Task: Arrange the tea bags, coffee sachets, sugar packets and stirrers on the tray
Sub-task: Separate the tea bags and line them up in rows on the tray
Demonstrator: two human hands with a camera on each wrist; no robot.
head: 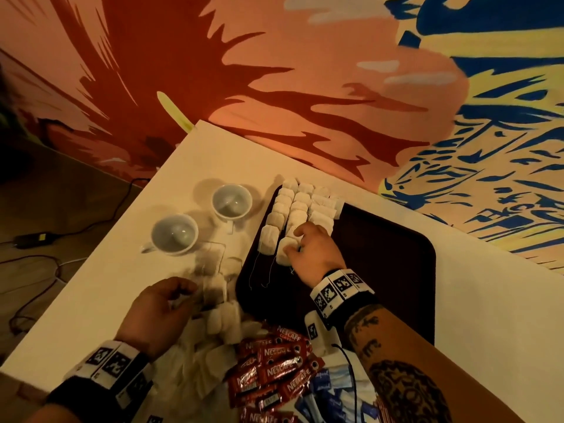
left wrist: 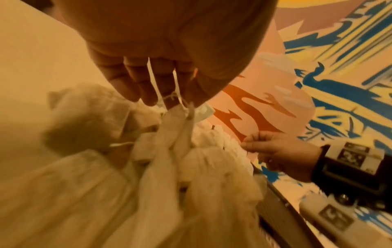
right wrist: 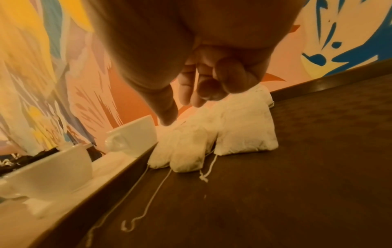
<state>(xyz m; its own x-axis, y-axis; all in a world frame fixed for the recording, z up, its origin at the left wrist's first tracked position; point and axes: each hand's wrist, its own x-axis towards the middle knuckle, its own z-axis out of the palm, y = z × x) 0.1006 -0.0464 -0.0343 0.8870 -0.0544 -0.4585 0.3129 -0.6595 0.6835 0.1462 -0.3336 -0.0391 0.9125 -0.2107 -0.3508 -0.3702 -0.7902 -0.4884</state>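
Observation:
A dark brown tray [head: 381, 254] [right wrist: 275, 193] lies on the white table. Rows of white tea bags [head: 299, 206] [right wrist: 244, 130] fill its far left corner, strings trailing toward me. My right hand [head: 294, 242] [right wrist: 180, 112] rests on the nearest bags in the rows, thumb tip and fingertips touching them and gripping nothing. My left hand [head: 186, 296] [left wrist: 169, 100] hovers over a loose pile of tea bags [head: 219, 319] [left wrist: 191, 167] left of the tray and pinches the strings of a few bags that dangle, blurred. Red coffee sachets [head: 274, 367] and blue sugar packets [head: 329, 395] lie heaped at the near edge. No stirrers show.
Two white cups [head: 174, 234] [head: 232, 200] stand on the table [head: 488, 300] left of the tray, close to its rim; they appear in the right wrist view too. The right and near parts of the tray are bare. A painted wall runs behind. Cables lie on the floor at left.

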